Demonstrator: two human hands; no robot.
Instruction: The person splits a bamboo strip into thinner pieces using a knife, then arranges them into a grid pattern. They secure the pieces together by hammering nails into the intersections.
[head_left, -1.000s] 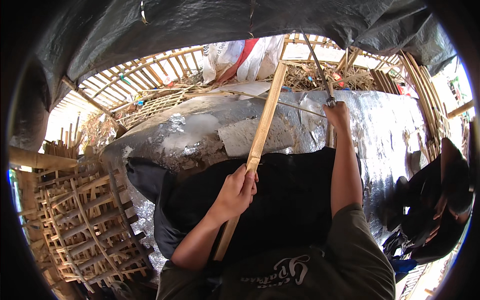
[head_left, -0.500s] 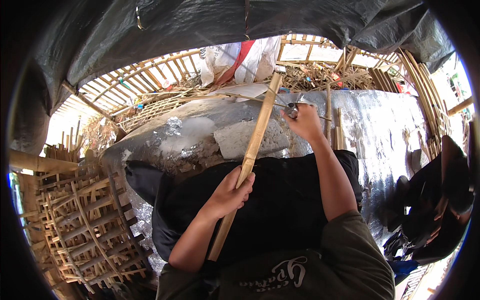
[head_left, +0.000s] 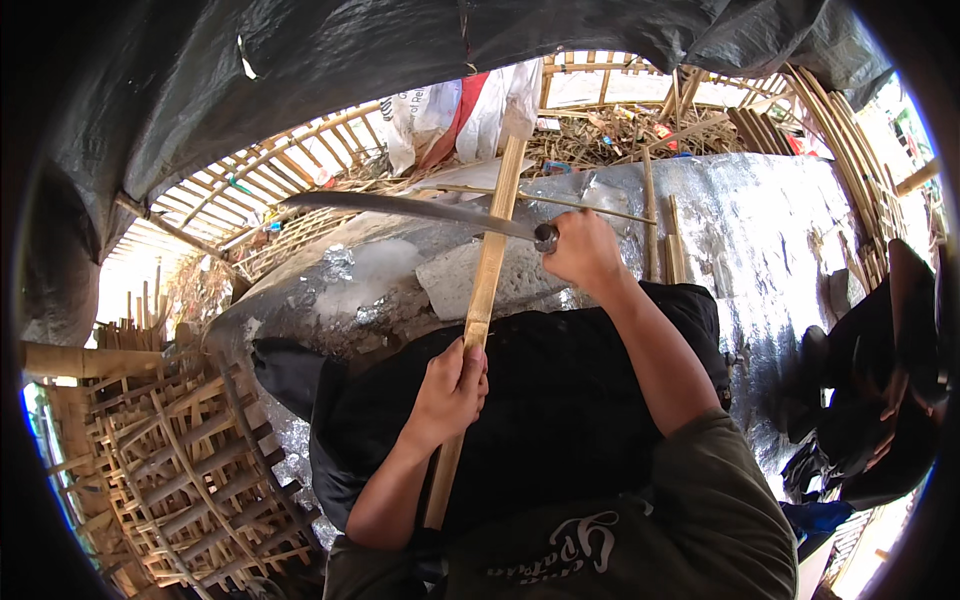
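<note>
Our left hand [head_left: 452,385] fingers wrapped round a bamboo strip [head_left: 487,280], our right hand [head_left: 585,250] fingers gripping a long knife [head_left: 400,207] laid across it

Both bare forearms rise from the lower edge. The left hand [head_left: 452,385] is curled in a closed fist, thumb uppermost, wrist straight, with the forearm angling up from the lower left. The right hand [head_left: 582,250] reaches farther forward, fingers wrapped tight in a grip, its arm nearly extended from a green sleeve.
</note>
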